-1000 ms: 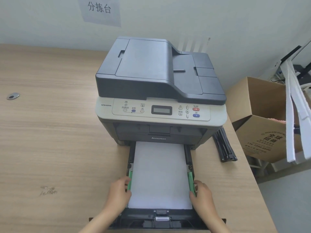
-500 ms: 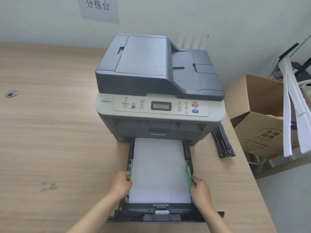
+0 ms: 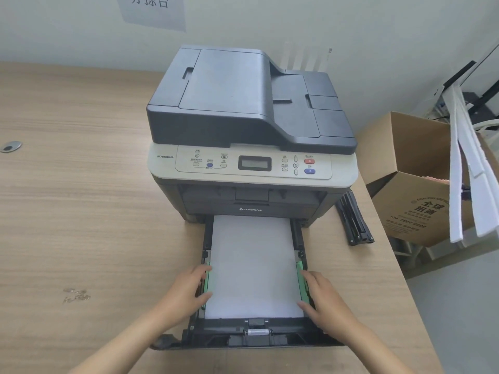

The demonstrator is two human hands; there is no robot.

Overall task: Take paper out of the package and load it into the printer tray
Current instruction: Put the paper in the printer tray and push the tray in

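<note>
White paper stack (image 3: 253, 265) lies flat in pulled-out black plastic printer tray (image 3: 251, 338), long axis 12–6 o'clock. Left hand (image 3: 186, 291) at its 9, right hand (image 3: 322, 295) at 3; both half-curled, fingers on green side guides (image 3: 300, 279), equally near. Tray slides toward 12.

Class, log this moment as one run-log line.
paper: in tray | tray: pulled out | left hand, right hand: at green guides

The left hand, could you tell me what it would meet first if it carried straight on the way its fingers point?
The left hand already reaches the green side guide; going on, it would meet the paper stack edge.
</note>
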